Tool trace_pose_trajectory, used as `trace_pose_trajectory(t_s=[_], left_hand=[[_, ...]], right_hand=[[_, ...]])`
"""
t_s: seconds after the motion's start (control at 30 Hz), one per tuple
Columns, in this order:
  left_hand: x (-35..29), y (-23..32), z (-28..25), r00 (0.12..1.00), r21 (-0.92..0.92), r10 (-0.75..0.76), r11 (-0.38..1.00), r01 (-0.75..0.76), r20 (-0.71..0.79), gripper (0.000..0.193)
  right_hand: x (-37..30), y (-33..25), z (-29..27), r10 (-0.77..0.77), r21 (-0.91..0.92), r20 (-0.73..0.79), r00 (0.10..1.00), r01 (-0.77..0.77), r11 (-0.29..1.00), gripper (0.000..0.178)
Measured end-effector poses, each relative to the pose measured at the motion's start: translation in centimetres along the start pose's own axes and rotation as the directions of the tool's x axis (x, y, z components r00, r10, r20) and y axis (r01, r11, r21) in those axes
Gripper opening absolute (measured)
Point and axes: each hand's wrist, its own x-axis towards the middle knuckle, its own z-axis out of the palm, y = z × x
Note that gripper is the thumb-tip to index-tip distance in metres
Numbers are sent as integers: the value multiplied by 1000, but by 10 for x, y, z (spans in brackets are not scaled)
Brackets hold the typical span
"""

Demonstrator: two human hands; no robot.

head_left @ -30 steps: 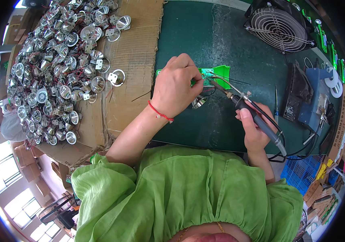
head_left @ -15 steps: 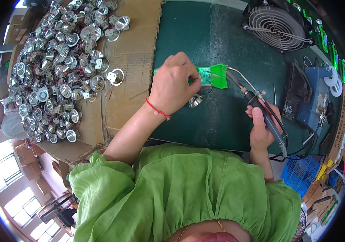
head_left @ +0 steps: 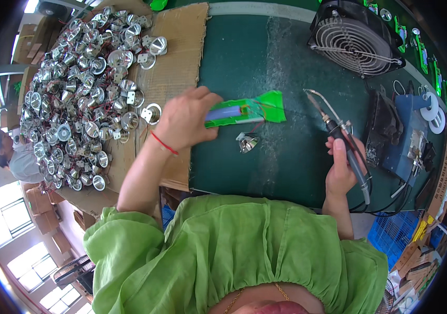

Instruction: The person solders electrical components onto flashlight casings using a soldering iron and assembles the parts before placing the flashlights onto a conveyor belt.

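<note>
My left hand [head_left: 189, 118] grips the left end of a green plastic flashlight housing [head_left: 274, 107] that lies over the green tabletop. Inside it sits a blue-purple cylindrical battery [head_left: 225, 113], with thin wires toward the wide end; my fingers hide the other end. A silver reflector cup [head_left: 248, 143], joined to the housing by a red wire, rests on the table just below. My right hand [head_left: 341, 165] is closed round a soldering iron [head_left: 350, 157] with a thin metal solder-feed tube alongside. Its tip points up and left, apart from the housing.
Many silver reflector cups with wires [head_left: 85, 99] are heaped on cardboard [head_left: 179, 63] at the left. A black fan with a round grille [head_left: 357, 44] stands far right. Beside it are a blue soldering device [head_left: 406, 123] and a white solder spool [head_left: 432, 107]. Another person [head_left: 17, 157] is at far left.
My left hand has moved left and down to the housing's end. The housing now shows the battery where a circuit board faced up. The iron's tip has drawn away rightward from the housing.
</note>
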Motion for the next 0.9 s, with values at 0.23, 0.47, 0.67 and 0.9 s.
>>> trace_pose_trajectory(t_s=[0.23,0.47,0.67,0.9], left_hand=[[143,-30,-46,938,-18,-172,984,175,-300,58],[266,-82,-32,540,-130,-363,898,421,-759,56],[243,-85,-61,902,-1,-397,915,403,-167,63],[56,-16,-9,925,-28,-137,990,136,-355,72]], right_hand=[[2,-2,1,39,23,8,999,-39,999,23],[0,-1,0,127,-24,17,992,-127,992,26],[1,0,-3,126,-22,18,992,-126,992,26],[-2,-2,2,111,-4,40,993,-111,994,23]])
